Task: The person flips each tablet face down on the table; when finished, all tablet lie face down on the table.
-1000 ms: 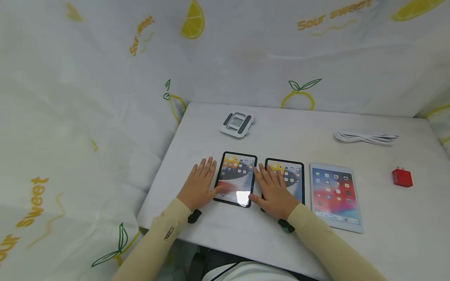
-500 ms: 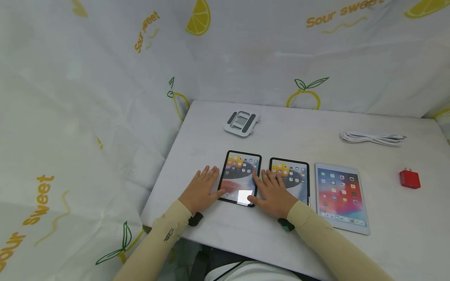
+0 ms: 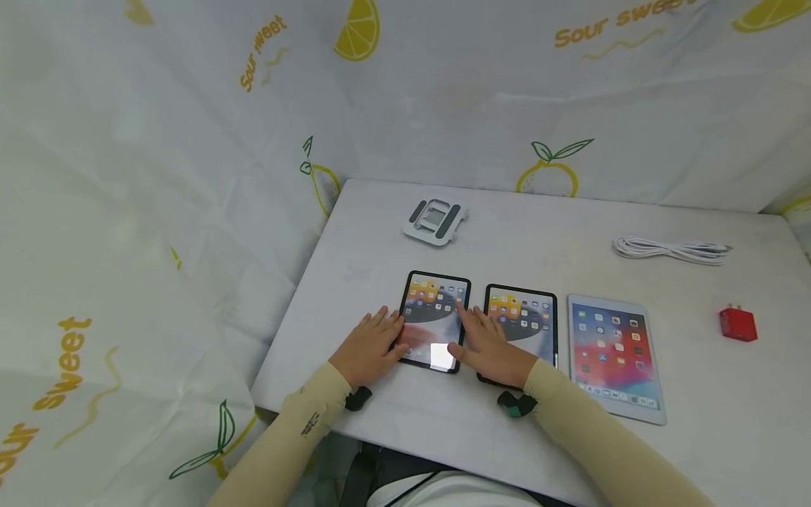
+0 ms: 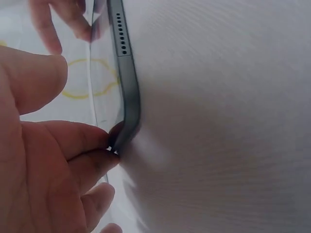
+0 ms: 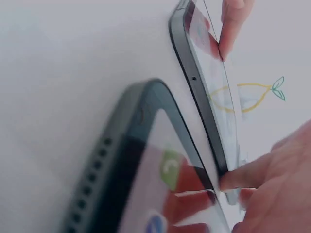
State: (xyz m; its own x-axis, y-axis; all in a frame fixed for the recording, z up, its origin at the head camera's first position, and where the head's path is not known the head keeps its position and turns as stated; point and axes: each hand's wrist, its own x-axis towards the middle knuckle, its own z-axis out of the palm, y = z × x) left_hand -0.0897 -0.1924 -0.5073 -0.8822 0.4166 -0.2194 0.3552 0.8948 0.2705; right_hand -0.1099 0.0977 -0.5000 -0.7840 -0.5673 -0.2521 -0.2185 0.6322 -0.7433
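Note:
Three tablets lie screen-up in a row on the white table [image 3: 690, 380]. My left hand [image 3: 367, 346] rests along the left side of the black-rimmed left tablet [image 3: 421, 334]; in the left wrist view its fingertips meet the grey edge [image 4: 129, 82] near a corner. My right hand [image 3: 497, 354] lies between that tablet and the black-rimmed middle tablet [image 3: 535, 325], partly covering the latter. Its index fingertip touches the left tablet's side in the right wrist view, with the middle tablet's corner [image 5: 141, 114] close below. Both thumbs extend toward the left tablet's lower part.
A silver-rimmed tablet [image 3: 614, 355] lies right of the middle one. Behind them is a folded grey-white stand [image 3: 436, 222]. A coiled white cable [image 3: 671, 250] and a red charger plug [image 3: 738, 324] lie at the right. A lemon-print sheet [image 3: 443, 91] hangs behind the table.
My left hand has moved right, up to the left tablet's side. My right hand has shifted slightly left off the middle tablet toward the left one. The camera view has shifted a little.

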